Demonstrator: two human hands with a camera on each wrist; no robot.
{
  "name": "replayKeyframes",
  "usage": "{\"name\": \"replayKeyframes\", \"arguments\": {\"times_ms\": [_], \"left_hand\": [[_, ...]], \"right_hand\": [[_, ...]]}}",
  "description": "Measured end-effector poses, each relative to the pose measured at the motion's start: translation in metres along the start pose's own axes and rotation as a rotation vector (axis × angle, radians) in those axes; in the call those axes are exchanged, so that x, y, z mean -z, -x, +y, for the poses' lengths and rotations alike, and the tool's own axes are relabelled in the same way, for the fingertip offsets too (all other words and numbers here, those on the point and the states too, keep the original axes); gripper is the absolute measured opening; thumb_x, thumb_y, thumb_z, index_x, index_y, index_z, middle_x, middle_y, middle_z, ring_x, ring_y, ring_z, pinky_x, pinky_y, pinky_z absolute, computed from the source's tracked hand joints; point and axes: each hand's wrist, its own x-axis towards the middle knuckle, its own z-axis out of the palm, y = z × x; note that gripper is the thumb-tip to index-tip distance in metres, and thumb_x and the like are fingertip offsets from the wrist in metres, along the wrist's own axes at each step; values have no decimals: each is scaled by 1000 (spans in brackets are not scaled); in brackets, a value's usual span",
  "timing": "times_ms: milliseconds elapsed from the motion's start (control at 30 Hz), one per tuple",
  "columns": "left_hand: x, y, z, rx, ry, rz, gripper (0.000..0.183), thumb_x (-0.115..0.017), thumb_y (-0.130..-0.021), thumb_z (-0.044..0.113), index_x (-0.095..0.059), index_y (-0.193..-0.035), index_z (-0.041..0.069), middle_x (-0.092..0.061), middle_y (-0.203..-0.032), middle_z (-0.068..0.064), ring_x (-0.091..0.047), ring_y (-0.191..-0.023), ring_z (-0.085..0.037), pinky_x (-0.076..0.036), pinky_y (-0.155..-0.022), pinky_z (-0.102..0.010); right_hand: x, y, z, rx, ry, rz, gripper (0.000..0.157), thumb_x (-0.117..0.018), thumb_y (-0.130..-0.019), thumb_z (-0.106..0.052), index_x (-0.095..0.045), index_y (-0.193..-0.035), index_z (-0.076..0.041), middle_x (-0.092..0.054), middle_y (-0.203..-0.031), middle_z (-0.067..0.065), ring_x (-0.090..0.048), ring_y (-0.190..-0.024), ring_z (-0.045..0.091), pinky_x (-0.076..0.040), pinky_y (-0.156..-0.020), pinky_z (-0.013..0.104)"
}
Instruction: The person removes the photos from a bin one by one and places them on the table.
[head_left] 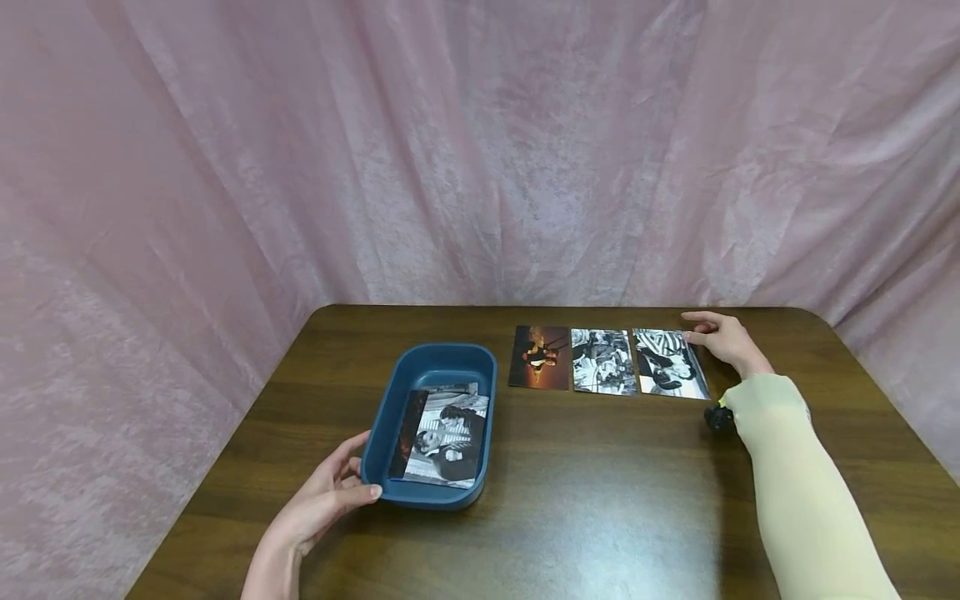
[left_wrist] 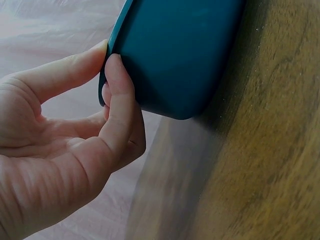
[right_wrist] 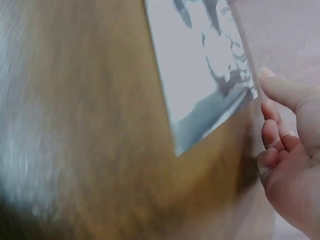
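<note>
Right hand (head_left: 726, 340) beside photo (head_left: 667, 365); contact unclear.

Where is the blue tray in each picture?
Head: the blue tray sits left of center, the left hand gripping its near-left corner.
Left wrist: upper middle, cut off by the top edge.
Right wrist: not in it.
Shared landmark: the brown wooden table.

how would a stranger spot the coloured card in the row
Near the far edge of the brown table, three cards lie in a row. The left card, nearest the blue tub, is it. Its orange-brown picture sets it apart from its black-and-white neighbours.
</note>
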Motion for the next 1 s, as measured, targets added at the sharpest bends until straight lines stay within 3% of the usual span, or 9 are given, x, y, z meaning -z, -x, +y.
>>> {"name": "replayKeyframes", "arguments": {"times_ms": [133,233,367,500,600,733,833,1000], "left_hand": [[0,-1,0,7,6,9,89,-68,-87,4,-13,-157,6,-53,-113,-12,-61,-98,-16,-51,-86,-28],[2,1,0,9,0,23,89,-68,-86,3,-14,-156,6,-53,-112,-12,-62,-97,-15,-51,-86,-28],[5,3,0,9,-13,43,89,-70,-85,3,-15,-155,6,-54,-111,-12,-62,-96,-15,-51,-87,-29],[4,2,-1,21,-16,58,89,-71,-84,4,-17,-155,6,-54,-112,-14,-62,-98,-17,-51,-87,-29],[4,0,-1,21,-10,55,89,-71,-85,5,-17,-155,7,-54,-114,-14,-62,-99,-17,-51,-87,-29],[5,-1,0,6,-5,44,88,-70,-86,6,-16,-155,7,-55,-114,-13,-62,-100,-16,-51,-87,-29],[5,-1,0,-7,-2,39,89,-69,-86,5,-15,-156,5,-54,-113,-13,-62,-98,-16,-51,-87,-29],[2,-4,0,-1,2,49,88,-69,-86,4,-16,-156,6,-55,-114,-13,-61,-98,-16,-51,-86,-29]], "right_hand": [[-7,-8,-17,65,-12,45,46,-63,-97,-23,-55,-138,-4,-59,-107,16,-50,-94,20,-39,-80,28],[-17,-19,-44,134,-58,78,44,-64,-96,-22,-58,-135,-4,-61,-101,10,-52,-87,11,-42,-76,22],[-37,-34,-98,227,-160,86,41,-65,-96,-19,-59,-133,-2,-64,-101,16,-55,-87,11,-42,-75,17],[-58,-29,-164,289,-280,59,39,-64,-95,-11,-59,-130,4,-62,-107,29,-58,-86,17,-44,-72,20],[-76,-24,-204,304,-344,27,38,-63,-95,-8,-59,-130,6,-61,-109,30,-58,-85,19,-45,-73,21],[-112,-33,-235,313,-410,-9,36,-63,-95,-8,-61,-129,2,-61,-109,27,-58,-92,31,-44,-77,28],[-151,-45,-251,344,-479,-3,33,-65,-94,-10,-64,-126,-1,-63,-105,23,-58,-96,37,-44,-79,31],[-207,-45,-281,409,-532,32,29,-69,-92,-14,-69,-120,-5,-66,-97,14,-60,-86,22,-46,-76,25]]}}
